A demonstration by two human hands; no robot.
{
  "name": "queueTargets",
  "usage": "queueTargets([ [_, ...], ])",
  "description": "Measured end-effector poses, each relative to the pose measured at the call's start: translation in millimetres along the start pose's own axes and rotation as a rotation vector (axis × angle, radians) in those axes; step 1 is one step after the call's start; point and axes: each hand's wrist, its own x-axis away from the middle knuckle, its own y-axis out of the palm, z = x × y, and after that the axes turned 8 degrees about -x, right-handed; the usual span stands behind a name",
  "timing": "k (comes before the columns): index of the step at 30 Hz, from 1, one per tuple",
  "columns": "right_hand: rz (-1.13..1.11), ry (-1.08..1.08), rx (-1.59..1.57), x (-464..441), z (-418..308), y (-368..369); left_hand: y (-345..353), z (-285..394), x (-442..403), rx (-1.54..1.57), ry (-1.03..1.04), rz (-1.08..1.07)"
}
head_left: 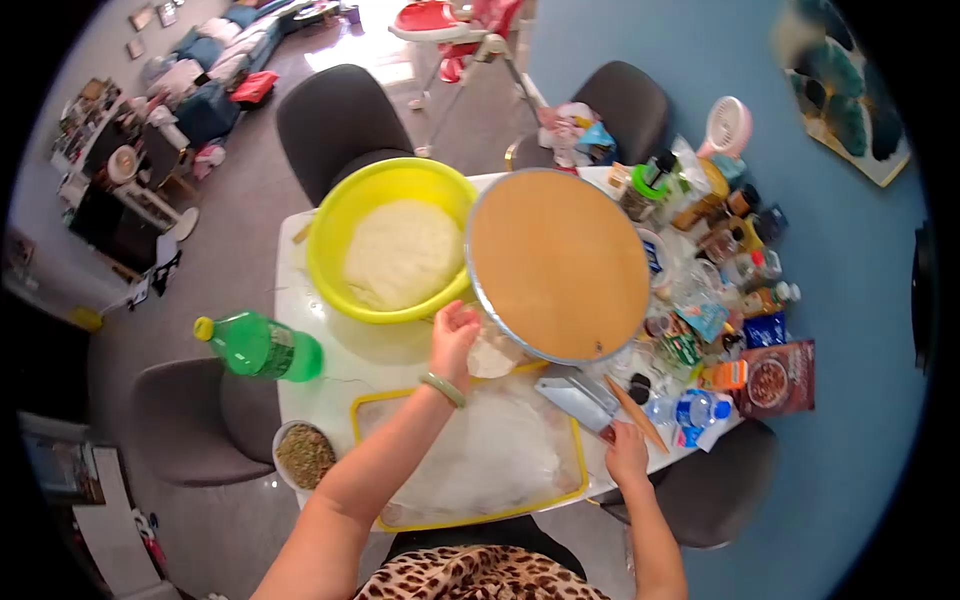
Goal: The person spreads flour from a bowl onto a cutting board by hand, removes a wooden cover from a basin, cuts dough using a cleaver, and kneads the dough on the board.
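My left hand (455, 343), with a pale bangle at the wrist, is over the table between the yellow bowl and a white floury heap or bag (493, 352). Its fingers are curled together, and what they hold, if anything, is hidden. My right hand (627, 452) is closed on the handle of a cleaver (578, 400), whose wide blade points left over the mat's far right corner. A wooden rolling pin (637, 413) lies just right of the blade. Before me is a flour-dusted mat (470, 455) with a yellow border. White dough (402, 252) fills much of the yellow bowl (330, 285).
A round brown board (560, 265) with a metal rim lies beside the bowl. A green bottle (262, 347) and a bowl of chopped filling (306, 456) stand at left. Jars, packets and a water bottle (700, 408) crowd the right side. Dark chairs (345, 125) surround the table.
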Motion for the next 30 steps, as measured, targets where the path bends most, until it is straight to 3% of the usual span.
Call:
queueTargets([
  [9,0.056,-0.019,0.06,-5.3,7.9,20.2,-51.7,7.6,53.6,-0.105,-0.038,-0.021],
  [13,0.077,-0.041,-0.085,-3.1,6.4,5.6,-68.3,10.0,58.1,-0.08,-0.016,0.032],
  [19,-0.017,-0.021,-0.011,12.5,-32.7,-79.7,-92.9,32.6,35.2,0.028,0.237,0.099],
  [21,-0.102,0.064,-0.154,17.8,-52.1,-108.9,-103.0,34.8,15.6,-0.089,0.342,0.187],
  [22,-0.039,-0.098,-0.159,17.0,-41.7,-110.6,-104.9,40.0,4.7,-0.059,0.342,0.185],
  [23,-0.033,-0.106,-0.137,14.3,-54.1,-121.5,-106.9,47.6,-7.1,-0.174,0.357,0.235],
  [25,-0.17,0.276,-0.609,3.3,-86.0,-138.4,-111.5,60.9,-29.9,-0.268,0.378,0.286],
  [27,-0.181,0.233,-0.759,-17.4,-120.5,-140.8,-112.3,70.1,-53.1,-0.537,0.443,0.353],
  [30,-0.214,0.259,-1.002,-58.2,-175.3,-137.4,-121.4,70.8,-98.8,-0.63,0.467,0.354],
])
